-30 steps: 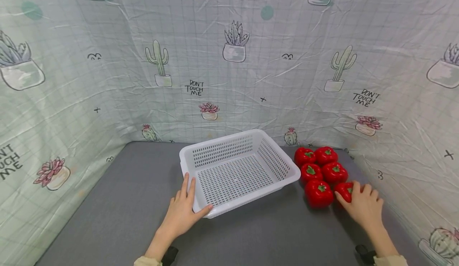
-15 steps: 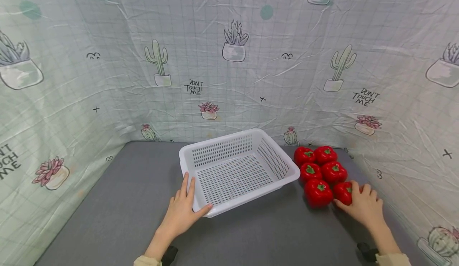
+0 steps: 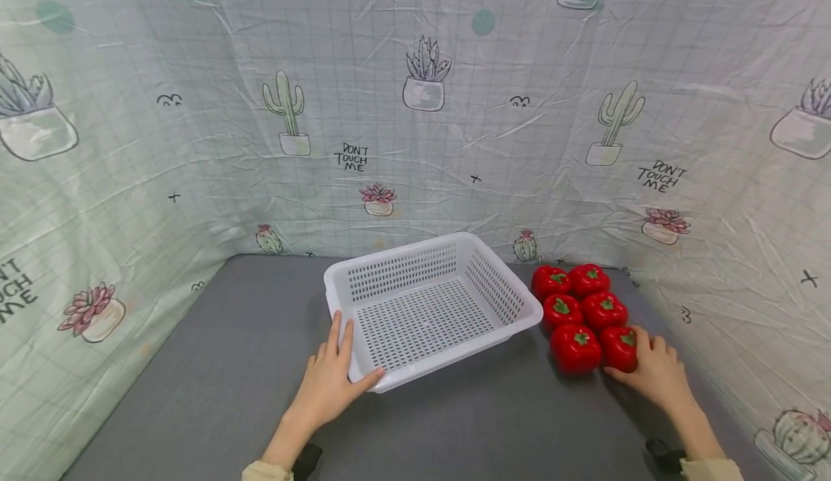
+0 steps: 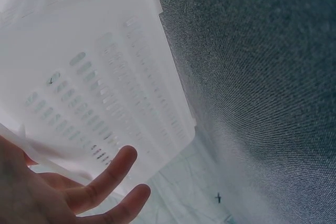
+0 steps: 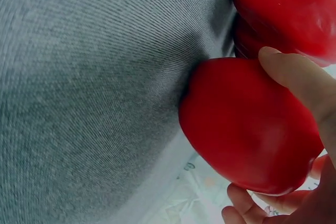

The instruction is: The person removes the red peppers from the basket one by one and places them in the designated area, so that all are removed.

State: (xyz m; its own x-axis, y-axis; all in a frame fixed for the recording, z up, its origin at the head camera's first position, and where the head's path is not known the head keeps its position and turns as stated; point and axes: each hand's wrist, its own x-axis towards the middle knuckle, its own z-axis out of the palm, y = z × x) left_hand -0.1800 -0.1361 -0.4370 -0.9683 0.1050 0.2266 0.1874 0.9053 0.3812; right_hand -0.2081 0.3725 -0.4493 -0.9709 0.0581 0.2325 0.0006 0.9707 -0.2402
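Note:
My left hand (image 3: 327,384) lies over the near left corner of a white plastic basket (image 3: 448,358), fingers spread straight over its rim. From the left wrist, the slotted side wall of the basket (image 4: 79,40) shows, two fingers (image 4: 113,174) standing apart from it. At the right, my right hand (image 3: 658,373) grips a red bell pepper (image 3: 619,351) with a green stem, the nearest right one of a cluster. In the right wrist view the thumb (image 5: 289,69) presses one side of this bell pepper (image 5: 247,129) while other fingers curl at the opposite side.
Several more red bell peppers (image 3: 576,351) stand close together in rows, right of the basket. The grey table (image 3: 195,365) carries everything. A fabric curtain printed with cacti (image 3: 389,128) encloses the table at the back and both sides.
My right hand and its bell pepper have shifted slightly left, against the neighbouring pepper, and more of the pepper shows. The left hand and basket keep their place.

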